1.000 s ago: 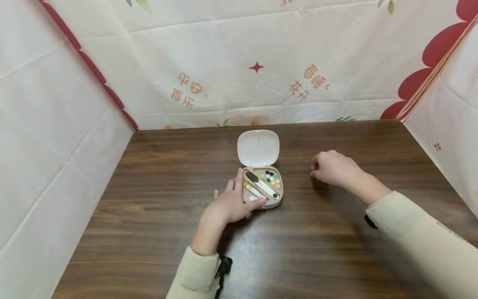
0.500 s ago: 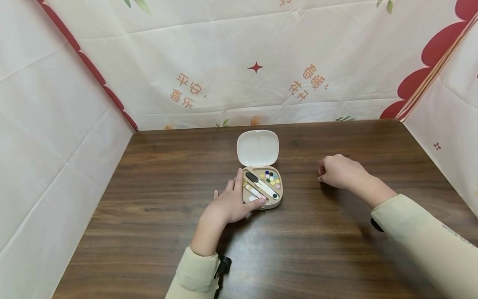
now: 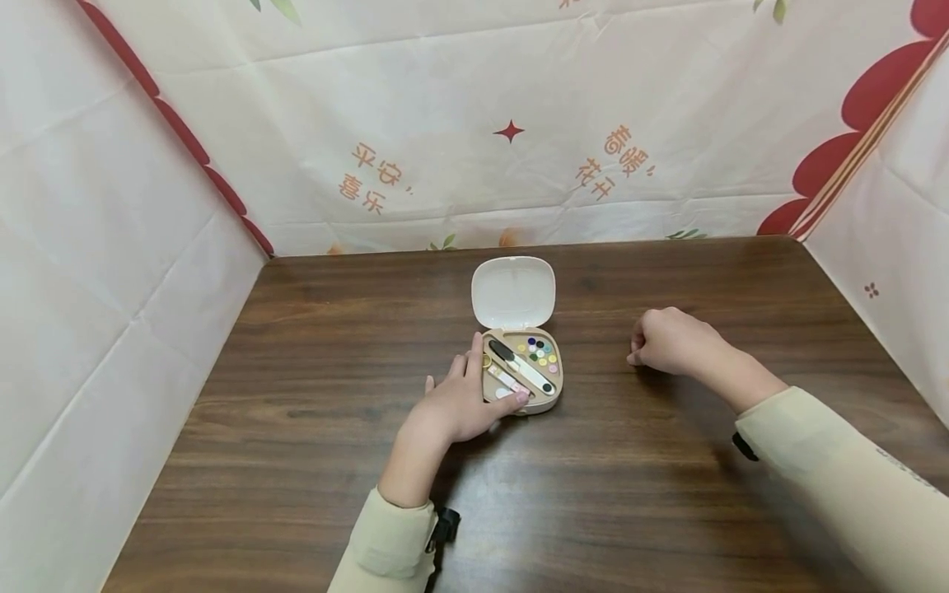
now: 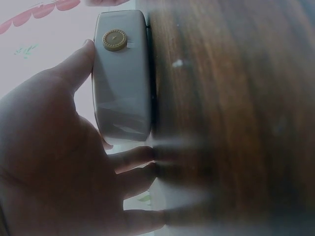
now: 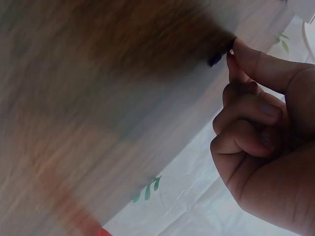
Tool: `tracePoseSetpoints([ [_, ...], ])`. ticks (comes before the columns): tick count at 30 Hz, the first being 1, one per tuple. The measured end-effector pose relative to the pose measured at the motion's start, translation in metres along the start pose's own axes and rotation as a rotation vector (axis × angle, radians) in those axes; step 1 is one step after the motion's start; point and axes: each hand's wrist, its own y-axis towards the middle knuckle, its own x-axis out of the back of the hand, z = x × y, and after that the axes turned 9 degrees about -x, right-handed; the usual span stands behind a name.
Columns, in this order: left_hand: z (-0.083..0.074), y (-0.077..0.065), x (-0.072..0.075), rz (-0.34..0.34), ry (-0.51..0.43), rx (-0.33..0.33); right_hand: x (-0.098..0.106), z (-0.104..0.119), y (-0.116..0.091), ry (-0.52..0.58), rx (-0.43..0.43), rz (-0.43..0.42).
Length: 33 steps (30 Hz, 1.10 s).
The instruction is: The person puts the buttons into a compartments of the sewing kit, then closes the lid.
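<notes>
A small cream sewing kit case (image 3: pixel 544 405) stands with its white lid (image 3: pixel 513 293) raised. Several coloured buttons (image 3: pixel 540 356) lie in its right compartment. A slim white tool with a black end (image 3: pixel 528 373) lies diagonally beside them, and a pale patterned strip (image 3: pixel 507 380) lies to its left. My left hand (image 3: pixel 454 409) steadies the case, index finger along its left side and thumb on its front rim; the other fingers touch the table. Farther right, my right hand (image 3: pixel 673 342) pinches a small dark piece (image 5: pixel 231 48) close to the table; its kind is unclear.
Brown wood-grain table (image 3: pixel 319 354) lies under both hands. A white printed cloth (image 3: pixel 460 107) rises behind its far edge and along both sides. A round gold-coloured clasp (image 4: pixel 114 39) sits on the case's front wall.
My right hand has shifted slightly right and toward me since a second ago, staying nearly still over the last half second. My left hand and the case have not moved.
</notes>
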Motion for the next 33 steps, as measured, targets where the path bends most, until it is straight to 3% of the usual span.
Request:
tracePoseSetpoints([
  [9, 0.017, 0.013, -0.016, -0.021, -0.003, -0.002, -0.005, 0.02, -0.002, -0.018, 0.034, -0.015],
  [24, -0.001, 0.001, -0.002, 0.012, 0.005, 0.001, -0.009, 0.035, 0.002, -0.069, 0.047, -0.072],
  [29, -0.009, -0.006, 0.006, 0.023, 0.002, 0.013, -0.003, 0.047, -0.001, -0.027, 0.071, -0.104],
  [33, -0.007, -0.004, 0.006, 0.016, -0.004, 0.008, 0.007, 0.065, -0.004, 0.041, 0.089, -0.175],
])
